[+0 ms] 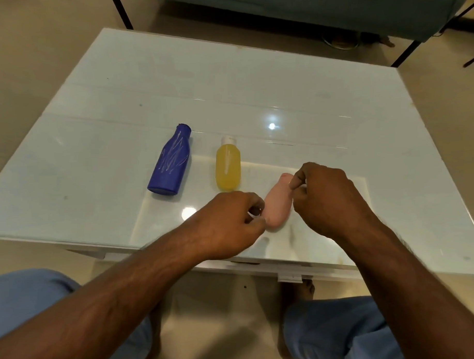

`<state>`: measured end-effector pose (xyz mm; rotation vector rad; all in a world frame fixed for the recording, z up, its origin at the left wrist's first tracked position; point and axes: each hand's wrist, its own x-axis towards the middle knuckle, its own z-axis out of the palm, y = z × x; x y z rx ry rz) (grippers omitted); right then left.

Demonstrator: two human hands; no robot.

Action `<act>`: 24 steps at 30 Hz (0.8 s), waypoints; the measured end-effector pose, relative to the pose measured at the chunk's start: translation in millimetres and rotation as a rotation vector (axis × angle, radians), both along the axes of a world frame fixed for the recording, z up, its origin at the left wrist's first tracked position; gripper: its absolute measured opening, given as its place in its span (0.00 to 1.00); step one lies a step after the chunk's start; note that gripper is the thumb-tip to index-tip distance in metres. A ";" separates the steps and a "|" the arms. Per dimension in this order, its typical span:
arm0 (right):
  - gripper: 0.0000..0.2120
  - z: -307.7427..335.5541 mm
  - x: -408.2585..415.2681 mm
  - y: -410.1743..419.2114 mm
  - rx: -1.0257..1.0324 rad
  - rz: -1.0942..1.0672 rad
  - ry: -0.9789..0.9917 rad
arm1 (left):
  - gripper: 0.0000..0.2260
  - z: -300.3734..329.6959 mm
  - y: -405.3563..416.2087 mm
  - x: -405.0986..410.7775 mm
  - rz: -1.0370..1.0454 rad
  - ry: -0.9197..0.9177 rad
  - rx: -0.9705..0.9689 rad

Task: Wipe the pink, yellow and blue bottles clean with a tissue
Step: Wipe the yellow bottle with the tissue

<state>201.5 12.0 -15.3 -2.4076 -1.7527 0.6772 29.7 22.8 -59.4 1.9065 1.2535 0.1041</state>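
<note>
Three bottles lie on their sides on the glossy white table (254,79). The blue bottle (170,161), marked with pale scribbles, is on the left and the yellow bottle (228,166) with a white cap is in the middle. The pink bottle (278,204) lies nearest me, between my hands. My left hand (229,224) is curled, its fingertips pinched at the pink bottle's base end. My right hand (325,197) covers the bottle's right side, thumb and forefinger pinched near its neck on a small pale sliver. No tissue shows plainly.
The table's near edge (179,248) runs just under my forearms. My knees in blue trousers and bare feet are below it. A teal sofa (305,7) on black metal legs stands beyond the far edge. Beige floor surrounds the table.
</note>
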 end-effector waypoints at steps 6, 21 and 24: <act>0.09 -3.3 2.3 1.3 0.005 0.015 -0.020 | 0.20 2.7 0.5 2.6 -0.025 -0.042 -0.034; 0.13 -4.3 3.4 3.3 0.002 0.029 -0.038 | 0.21 6.3 -1.2 4.5 -0.079 -0.031 -0.043; 0.13 -3.0 4.0 2.7 0.112 0.007 -0.005 | 0.18 8.3 5.3 -2.3 0.031 -0.062 0.000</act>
